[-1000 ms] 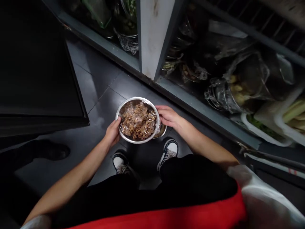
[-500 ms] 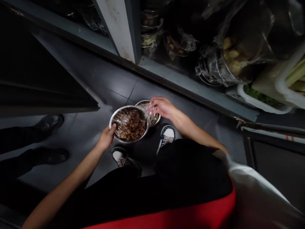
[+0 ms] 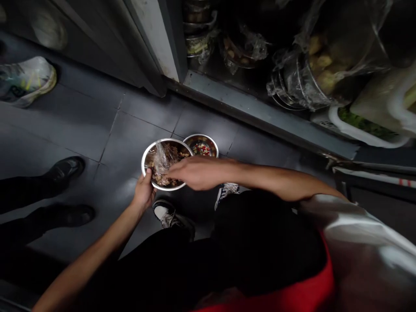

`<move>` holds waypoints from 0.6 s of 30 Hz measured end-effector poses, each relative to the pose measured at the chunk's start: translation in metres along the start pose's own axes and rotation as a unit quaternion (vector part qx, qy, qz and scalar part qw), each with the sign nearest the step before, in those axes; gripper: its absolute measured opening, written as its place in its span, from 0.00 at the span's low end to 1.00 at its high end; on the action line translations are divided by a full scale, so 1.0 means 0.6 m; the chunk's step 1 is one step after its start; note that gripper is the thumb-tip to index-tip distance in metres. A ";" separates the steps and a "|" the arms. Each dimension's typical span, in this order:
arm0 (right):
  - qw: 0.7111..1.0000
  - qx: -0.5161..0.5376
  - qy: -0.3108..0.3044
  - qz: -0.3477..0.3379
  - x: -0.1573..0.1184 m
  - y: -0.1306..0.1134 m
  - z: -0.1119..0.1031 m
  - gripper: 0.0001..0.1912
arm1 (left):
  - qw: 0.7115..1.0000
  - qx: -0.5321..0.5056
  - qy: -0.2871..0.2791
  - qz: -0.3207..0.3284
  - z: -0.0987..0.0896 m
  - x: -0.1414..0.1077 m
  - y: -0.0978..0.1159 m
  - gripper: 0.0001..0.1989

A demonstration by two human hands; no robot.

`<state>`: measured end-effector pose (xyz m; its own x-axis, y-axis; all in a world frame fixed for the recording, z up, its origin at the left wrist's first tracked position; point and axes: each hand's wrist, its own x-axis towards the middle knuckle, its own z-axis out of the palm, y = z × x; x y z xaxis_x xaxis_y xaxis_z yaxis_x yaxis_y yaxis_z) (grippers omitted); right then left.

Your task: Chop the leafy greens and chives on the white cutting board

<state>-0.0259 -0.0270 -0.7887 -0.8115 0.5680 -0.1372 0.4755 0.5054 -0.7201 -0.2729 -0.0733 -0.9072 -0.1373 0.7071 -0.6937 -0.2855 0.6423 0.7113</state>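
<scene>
My left hand [image 3: 144,190] grips the left rim of a steel bowl [image 3: 167,189], its thumb over the edge. Brown chopped cooked food [image 3: 175,152] fills this bowl, with bunched clear cling film [image 3: 160,158] lying over part of it. Reaching across from the right, my right hand [image 3: 201,173] has its fingers closed at the film, above the food. Just beyond sits a second steel bowl [image 3: 214,141], uncovered, with red and pale chopped pieces [image 3: 203,150] in it; my right hand hides its near side. What supports this second bowl I cannot tell.
A low shelf [image 3: 221,96] at upper right holds film-wrapped steel bowls [image 3: 292,89] and a white basket [image 3: 364,135] with greens. A dark door [image 3: 130,47] stands at upper left. Other people's shoes [image 3: 66,171] are on the tiled floor [image 3: 139,119] at left.
My right hand has moved left from the far bowl to above the near one. The far bowl's film is off, and film now lies bunched over the brown food. At upper left, a light shoe has appeared.
</scene>
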 end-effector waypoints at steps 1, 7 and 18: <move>1.000 0.001 0.020 0.024 -0.001 0.013 -0.014 0.21 | 1.000 -0.004 0.002 0.009 -0.002 0.002 0.003 0.26; 0.984 -0.055 0.120 0.122 0.006 0.094 -0.023 0.16 | 0.996 -0.005 -0.017 0.089 -0.007 0.009 0.021 0.30; 0.983 -0.018 0.015 0.185 0.028 0.133 0.090 0.41 | 0.991 0.024 -0.010 0.133 -0.019 0.004 0.001 0.31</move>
<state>-0.0200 -0.0119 -0.8854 -0.5713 0.7359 -0.3635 0.7478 0.2841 -0.6001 -0.2844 -0.0745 -0.9098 -0.1816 0.8587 -0.4791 -0.1957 0.4459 0.8734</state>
